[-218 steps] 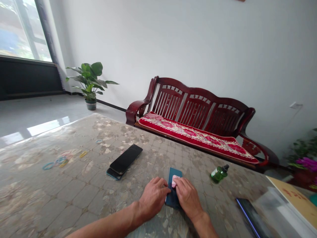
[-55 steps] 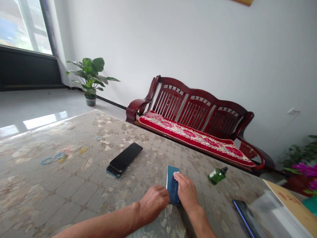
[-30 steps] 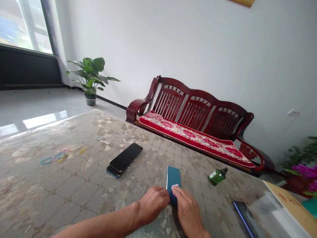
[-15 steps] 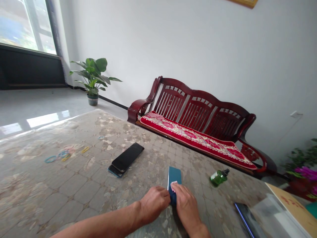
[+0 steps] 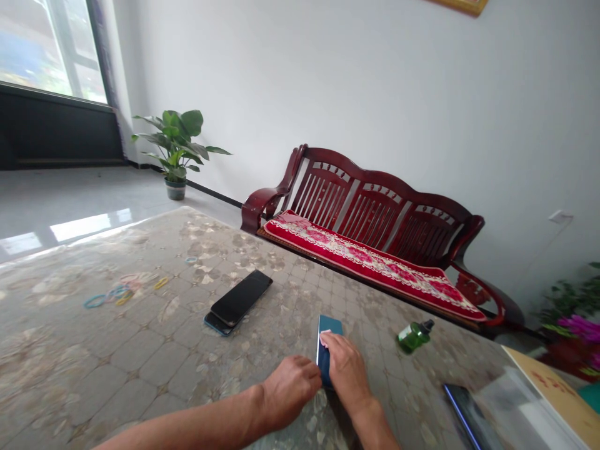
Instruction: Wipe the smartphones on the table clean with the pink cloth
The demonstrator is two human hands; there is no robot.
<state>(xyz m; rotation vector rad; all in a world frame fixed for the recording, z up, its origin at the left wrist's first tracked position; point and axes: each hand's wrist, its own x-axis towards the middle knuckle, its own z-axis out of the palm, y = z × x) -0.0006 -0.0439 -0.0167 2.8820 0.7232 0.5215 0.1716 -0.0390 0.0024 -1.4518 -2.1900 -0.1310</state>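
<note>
A blue smartphone [image 5: 330,324] lies on the patterned tablecloth in front of me, its far end pointing away. My left hand [image 5: 291,384] is closed at its near left edge, fingers gripping the phone there. Over the phone's face, my right hand [image 5: 345,365] presses a small pink cloth [image 5: 324,338] against the surface; most of the cloth is hidden under the fingers. Left of my hands, a black phone [image 5: 242,297] rests partly on top of a blue-edged phone [image 5: 217,324]. To the right stands a green bottle [image 5: 414,337] with a black top, leaning in view.
Another phone [image 5: 466,412] lies at the right beside a clear plastic sheet and a tan box [image 5: 553,387]. Several coloured rubber bands [image 5: 122,292] are scattered on the left of the tablecloth [image 5: 154,350]. A red wooden bench [image 5: 375,206] stands beyond the table.
My right hand has slid with the pink cloth a little up the phone, toward its far end. My left hand stays nearly where it was.
</note>
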